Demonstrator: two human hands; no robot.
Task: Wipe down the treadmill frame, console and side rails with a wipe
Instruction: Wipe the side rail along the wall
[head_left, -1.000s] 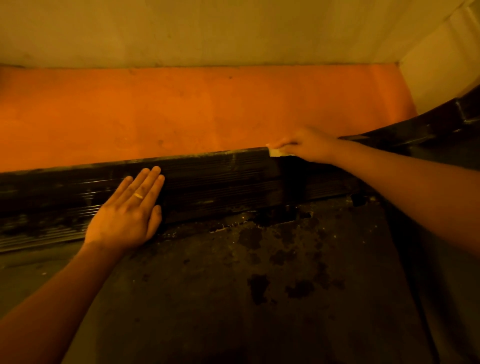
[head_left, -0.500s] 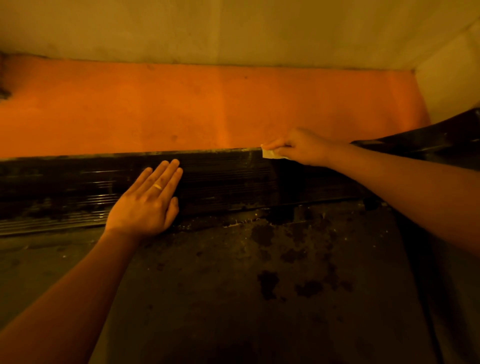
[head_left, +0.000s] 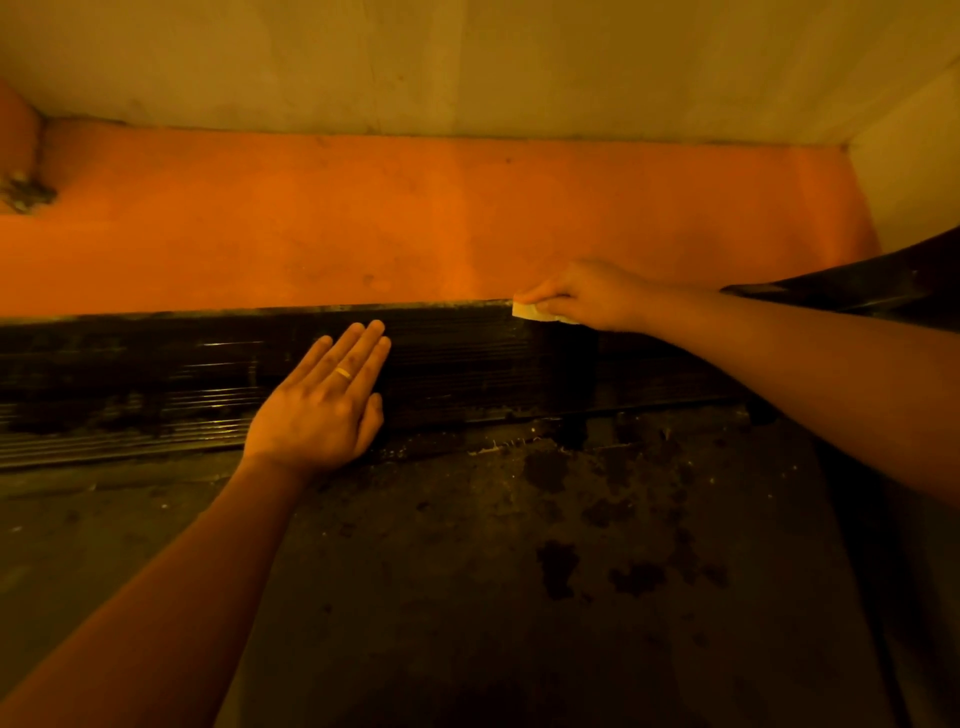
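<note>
A black ribbed side rail (head_left: 457, 364) of the treadmill runs across the middle of the view. My right hand (head_left: 587, 293) grips a folded pale wipe (head_left: 527, 310) and holds it against the rail's far top edge. My left hand (head_left: 324, 405) lies flat on the rail with straight fingers and a ring on one finger. The dark, stained treadmill belt (head_left: 519, 571) fills the near half of the view. The console is out of view.
Beyond the rail lies an orange floor (head_left: 415, 218), bounded by a pale wall (head_left: 467, 62) at the back and right. A dark frame upright (head_left: 883, 280) rises at the far right. A small dark clump (head_left: 23, 192) sits at the far left.
My right hand has slid the wipe slightly leftward along the rail's top edge. My left hand stays flat on the rail; the view has shifted left.
</note>
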